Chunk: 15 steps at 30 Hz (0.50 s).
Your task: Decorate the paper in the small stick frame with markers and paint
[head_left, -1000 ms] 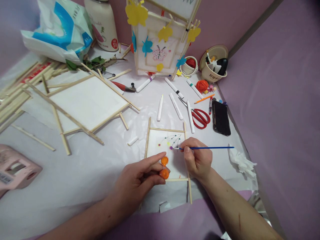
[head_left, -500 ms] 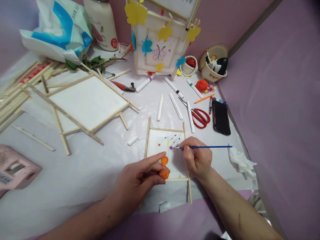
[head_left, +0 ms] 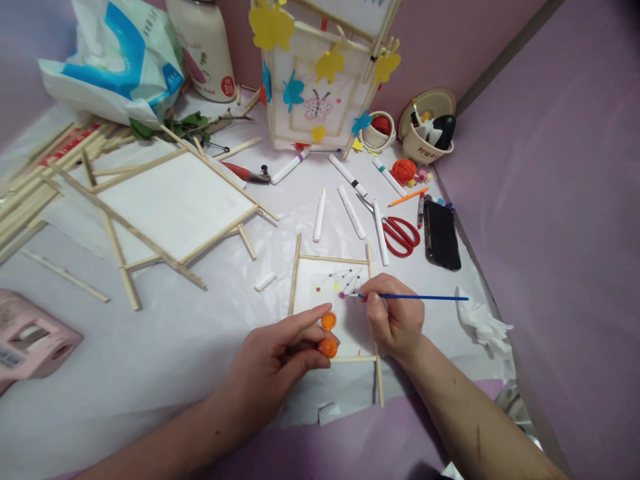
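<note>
Clock centred on the small stick frame point(head_left: 295, 280). It lies on the tabletop point(head_left: 215, 333) between the hands, with white drawing paper point(head_left: 350, 337) inside.

Left hand point(head_left: 277, 353) at 8 o'clock: thumb and fingers pinch the orange paint cups point(head_left: 329, 347) over the paper, index stretched out. Could be a cup plus its lid, can't tell. Right hand point(head_left: 397, 317) at 3: fingers pinch the blue paintbrush point(head_left: 430, 297), tip at the purple dot point(head_left: 342, 295) — contact unclear.

Risks, my read:
- Drip on the paper if the left wrist tips; the paint cups sit right above it.
- Smear if the right hand drags over wet marks.
- Frame skew if the right hand leans on the 3 o'clock stick.
- Brush tail points at the crumpled tissue point(head_left: 483, 323); a wide swing could snag it.

Edges and room: tabletop edge runs close at 6, and down the side past the black phone point(head_left: 443, 237) at 2. Tight from 12 to 2 — yellow-tipped marker point(head_left: 320, 217), then red-handled scissors point(head_left: 407, 240). More slack at 9, past the white marker cap point(head_left: 265, 282), toward the pink sharpener point(head_left: 45, 327).
</note>
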Each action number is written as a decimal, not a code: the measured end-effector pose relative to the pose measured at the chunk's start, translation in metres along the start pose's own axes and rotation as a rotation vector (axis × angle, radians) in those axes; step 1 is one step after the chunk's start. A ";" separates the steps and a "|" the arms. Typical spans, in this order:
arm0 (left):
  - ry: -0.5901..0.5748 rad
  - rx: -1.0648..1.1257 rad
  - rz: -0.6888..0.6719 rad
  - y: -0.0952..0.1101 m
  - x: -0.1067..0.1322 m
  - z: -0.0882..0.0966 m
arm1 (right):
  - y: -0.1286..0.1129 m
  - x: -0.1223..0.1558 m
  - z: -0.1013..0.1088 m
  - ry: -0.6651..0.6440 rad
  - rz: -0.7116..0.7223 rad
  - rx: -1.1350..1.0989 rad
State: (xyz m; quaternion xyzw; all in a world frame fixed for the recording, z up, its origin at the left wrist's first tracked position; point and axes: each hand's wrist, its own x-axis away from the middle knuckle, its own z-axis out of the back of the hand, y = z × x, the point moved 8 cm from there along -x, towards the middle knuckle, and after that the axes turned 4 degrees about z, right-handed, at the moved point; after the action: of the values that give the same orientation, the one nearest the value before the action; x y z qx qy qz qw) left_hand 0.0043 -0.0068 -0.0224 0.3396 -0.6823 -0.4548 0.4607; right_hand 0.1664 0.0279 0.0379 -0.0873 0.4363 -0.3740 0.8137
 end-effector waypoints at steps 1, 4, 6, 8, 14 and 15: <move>0.000 0.001 -0.002 0.001 0.000 0.000 | 0.000 0.000 0.000 -0.005 -0.002 0.006; 0.002 -0.001 -0.007 0.001 0.001 -0.001 | 0.001 0.000 -0.002 -0.022 -0.001 0.024; 0.004 -0.001 -0.002 0.001 0.001 -0.001 | 0.001 0.000 -0.002 -0.026 0.001 0.033; 0.005 0.001 0.006 0.000 0.002 -0.001 | 0.001 0.000 -0.002 -0.020 0.001 0.038; 0.002 0.007 0.023 -0.002 0.001 -0.001 | -0.002 0.000 -0.001 -0.016 -0.005 0.039; 0.000 0.004 0.021 -0.002 0.001 -0.001 | -0.002 0.000 -0.001 -0.018 -0.007 0.036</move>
State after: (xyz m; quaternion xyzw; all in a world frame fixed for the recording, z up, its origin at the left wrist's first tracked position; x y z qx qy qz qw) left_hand 0.0050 -0.0085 -0.0238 0.3332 -0.6869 -0.4485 0.4648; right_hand 0.1647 0.0270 0.0383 -0.0774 0.4220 -0.3840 0.8176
